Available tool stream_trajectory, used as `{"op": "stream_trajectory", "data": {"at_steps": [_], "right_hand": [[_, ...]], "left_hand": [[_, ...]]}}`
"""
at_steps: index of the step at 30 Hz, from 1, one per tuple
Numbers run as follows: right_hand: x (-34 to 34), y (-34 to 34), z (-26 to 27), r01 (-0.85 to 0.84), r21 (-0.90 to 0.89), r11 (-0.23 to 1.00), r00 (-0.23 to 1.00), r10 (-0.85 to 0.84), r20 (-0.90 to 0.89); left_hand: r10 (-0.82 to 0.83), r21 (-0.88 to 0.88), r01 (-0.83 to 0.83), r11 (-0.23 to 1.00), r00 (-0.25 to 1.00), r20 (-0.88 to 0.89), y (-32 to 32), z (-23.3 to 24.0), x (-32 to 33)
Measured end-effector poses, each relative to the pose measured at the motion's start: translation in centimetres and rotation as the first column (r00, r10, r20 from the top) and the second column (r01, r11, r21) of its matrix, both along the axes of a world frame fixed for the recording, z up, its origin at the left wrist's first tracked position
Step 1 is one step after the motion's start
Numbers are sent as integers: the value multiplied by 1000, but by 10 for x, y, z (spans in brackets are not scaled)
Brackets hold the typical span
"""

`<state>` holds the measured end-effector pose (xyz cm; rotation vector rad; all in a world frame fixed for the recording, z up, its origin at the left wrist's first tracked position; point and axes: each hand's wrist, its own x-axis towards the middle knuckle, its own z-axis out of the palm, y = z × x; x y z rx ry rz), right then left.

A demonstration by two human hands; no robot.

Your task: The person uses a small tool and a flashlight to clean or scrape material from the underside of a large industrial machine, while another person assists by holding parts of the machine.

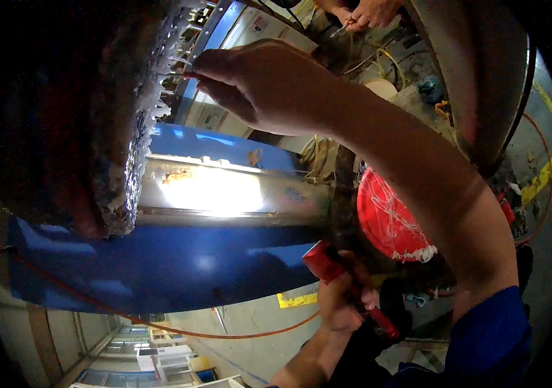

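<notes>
My right hand (251,87) reaches across the upper middle, thumb and fingers pinched on a thin red item (191,75), its tip at a row of small pale pieces. Beside it, a large dark body (62,121) with a ragged, glossy translucent edge (135,160) fills the left. My left hand (343,300), lower and nearer me, grips a red flashlight (324,262) with its head towards the upper left. A bright patch of light lies on a metal beam (285,199) between blue panels (159,262). What exactly the red item is cannot be told.
At the top, another person's hands (368,12) hold a small tool. A red round container (382,213) with whitish strands lies under my right forearm. A large curved panel (479,72) stands at the right. An orange hose (198,334) crosses below the blue panel; yellow tape (542,179) marks the floor.
</notes>
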<state>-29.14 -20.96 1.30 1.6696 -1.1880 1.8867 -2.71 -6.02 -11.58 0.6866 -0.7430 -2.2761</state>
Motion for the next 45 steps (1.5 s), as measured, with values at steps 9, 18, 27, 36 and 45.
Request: {"op": "stream_trajectory", "data": {"at_steps": [9,18,27,36,45], "right_hand": [[-9,20,-11,34,-18,999,998,-35,-43],[-12,17,-29,55,-25,998,997,-57,-44],[29,1,-27,-151,10,988,945,142,293],[35,-3,5,-190,-95,977,912,211,351],[52,-6,11,-161,14,987,934,148,324]], "left_hand": [[86,-5,-86,996,993,75,6,-2,-9],[118,-47,-113,992,988,102,11,0,-21],[155,8,-158,987,977,144,11,-2,-20],[188,97,-209,973,963,193,11,13,-29],[184,97,-207,974,963,199,14,-1,-26]]}}
